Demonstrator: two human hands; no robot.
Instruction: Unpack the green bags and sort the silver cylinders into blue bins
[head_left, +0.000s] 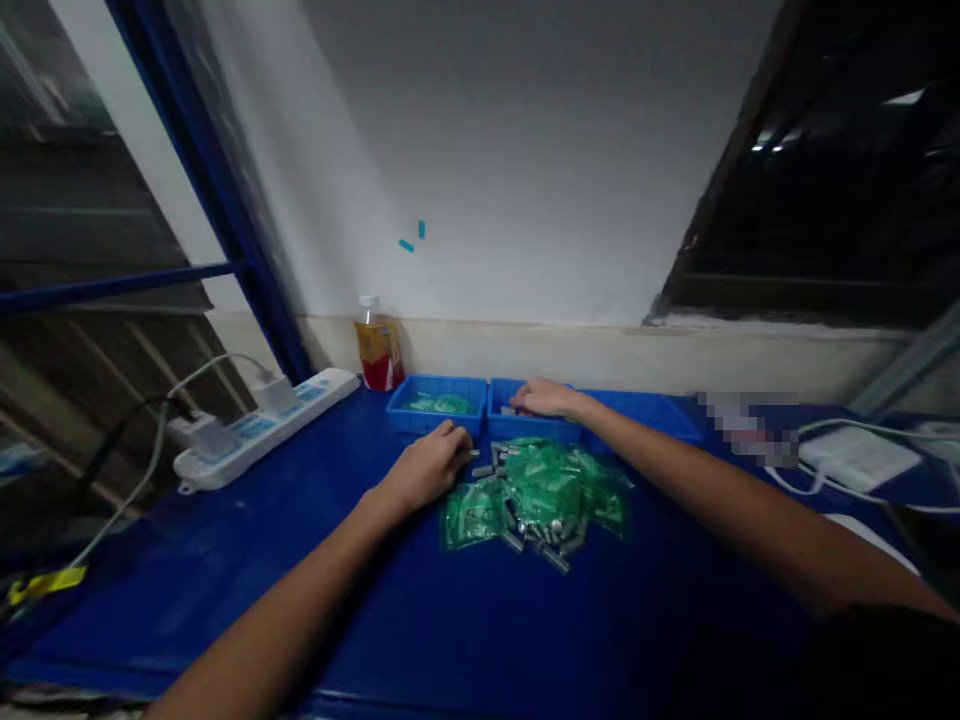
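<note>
My left hand (429, 462) rests on the blue table, fingers curled at the left edge of a pile of small green plastic bags (541, 488) mixed with short grey metal cylinders (546, 545). One cylinder sticks out at its fingertips; whether it is gripped I cannot tell. My right hand (543, 398) reaches into the middle blue tray (517, 425), fingers curled down over small parts inside. The left blue tray (437, 403) holds a few green bags.
A white power strip (262, 425) with plugs and cables lies at the left. A drink bottle (379, 345) stands by the wall. A third blue tray (652, 412) and white devices (859, 455) with cables sit at the right. The table's front edge (315, 695) is near me.
</note>
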